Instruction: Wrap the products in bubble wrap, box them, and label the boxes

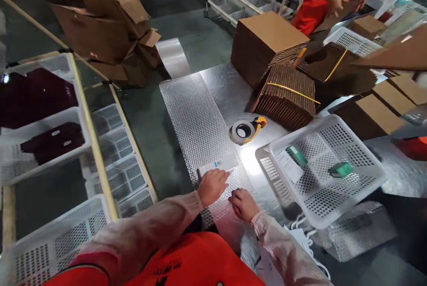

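Left hand (213, 185) is resting on a white box (220, 163) atop bubble wrap (196, 108).
Whether it is gripping, I cannot tell; right hand (244, 204) is curling narrowly at the wrap's right edge, hold unclear; right of the wrap, a tape dispenser (255, 134) is sitting.

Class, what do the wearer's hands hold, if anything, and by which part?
The left hand touches the near edge of a white package; gripping or pressing cannot be told. The right hand, at the bubble wrap, shows no clear hold.
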Demonstrator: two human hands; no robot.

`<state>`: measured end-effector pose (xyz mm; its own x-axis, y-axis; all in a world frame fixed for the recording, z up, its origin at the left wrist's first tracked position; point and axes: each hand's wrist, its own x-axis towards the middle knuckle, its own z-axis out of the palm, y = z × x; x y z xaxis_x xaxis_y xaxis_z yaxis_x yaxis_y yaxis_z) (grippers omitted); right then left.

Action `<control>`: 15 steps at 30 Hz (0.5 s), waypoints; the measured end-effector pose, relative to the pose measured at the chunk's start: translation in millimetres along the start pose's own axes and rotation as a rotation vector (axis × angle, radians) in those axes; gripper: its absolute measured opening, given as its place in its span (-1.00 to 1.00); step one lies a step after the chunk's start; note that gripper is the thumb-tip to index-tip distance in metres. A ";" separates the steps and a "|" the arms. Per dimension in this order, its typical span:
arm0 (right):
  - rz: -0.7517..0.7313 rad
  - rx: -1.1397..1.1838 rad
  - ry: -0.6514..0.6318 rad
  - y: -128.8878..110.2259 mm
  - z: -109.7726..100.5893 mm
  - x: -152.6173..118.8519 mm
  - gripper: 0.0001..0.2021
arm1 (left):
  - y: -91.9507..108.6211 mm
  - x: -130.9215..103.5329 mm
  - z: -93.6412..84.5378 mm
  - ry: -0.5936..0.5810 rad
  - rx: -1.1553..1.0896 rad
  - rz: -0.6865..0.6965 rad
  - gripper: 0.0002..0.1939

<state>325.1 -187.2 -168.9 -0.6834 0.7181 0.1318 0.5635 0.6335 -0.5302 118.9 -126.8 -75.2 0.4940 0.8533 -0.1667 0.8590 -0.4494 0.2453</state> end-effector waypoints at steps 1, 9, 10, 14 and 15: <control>-0.030 0.001 0.029 2.2 1.0 -1.2 -0.78 | 10.4 0.8 7.7 -0.039 0.027 -0.006 -0.60; -0.199 -0.037 0.094 12.6 -3.6 0.7 -0.81 | 38.1 2.8 19.4 -0.094 0.090 -0.214 -0.79; -0.201 -0.059 0.100 12.2 -5.6 1.7 -0.82 | 32.0 2.7 10.7 -0.065 0.088 -0.220 -0.80; -0.117 -0.139 0.077 12.0 -13.7 2.6 -0.75 | -4.0 14.6 -22.9 0.014 0.052 -0.318 -0.57; -0.091 -0.147 0.072 12.9 -15.3 1.7 -0.74 | -11.9 18.6 -27.5 -0.012 0.026 -0.323 -0.47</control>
<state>338.3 -173.4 -162.8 -0.7025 0.6713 0.2364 0.5663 0.7284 -0.3857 114.2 -98.3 -55.0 0.1963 0.9498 -0.2438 0.9748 -0.1620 0.1535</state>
